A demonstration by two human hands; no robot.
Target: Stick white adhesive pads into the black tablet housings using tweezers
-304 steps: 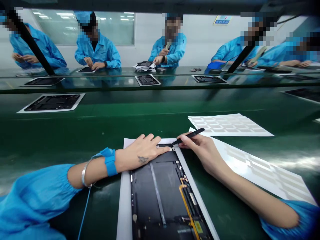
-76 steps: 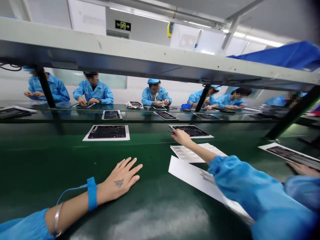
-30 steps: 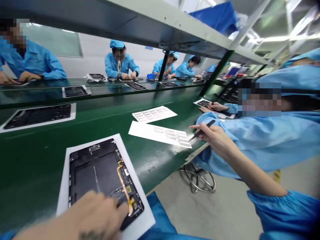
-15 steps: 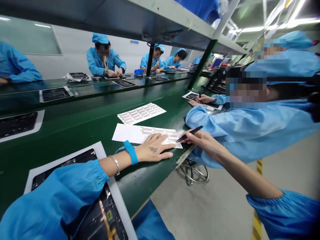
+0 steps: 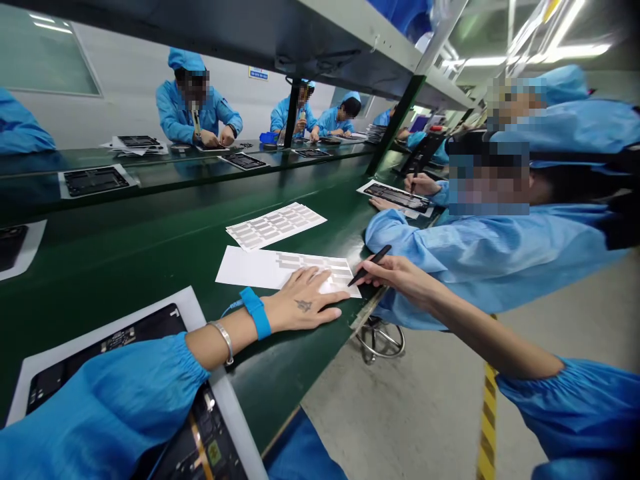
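Observation:
My left hand (image 5: 306,301) lies flat with fingers spread, pressing on a white sheet of grey stickers (image 5: 245,265) at the bench's edge. Black tweezers (image 5: 370,265) are gripped in my right hand (image 5: 395,275), their tips touching or just above the sheet's right end, near my left fingertips. Behind it is a small stack of similar sticker sheets (image 5: 275,225). Under my left forearm lies a tablet-like device (image 5: 213,427) with its inner parts bare, on white backing. My sleeve hides much of it. A blue wrist strap (image 5: 256,312) circles my left wrist.
Close on the right, a co-worker in blue (image 5: 480,247) works on another opened device (image 5: 397,195). Several opened devices lie along the green bench (image 5: 165,247). A grey shelf (image 5: 240,40) hangs overhead. Other workers sit across the bench, and a stool (image 5: 383,340) stands below its edge.
The view has shifted slightly. My right hand has tilted the tweezers a little steeper, tips still at the sheet's right end. My left hand stays on the sheet. The co-worker's hand has lifted slightly.

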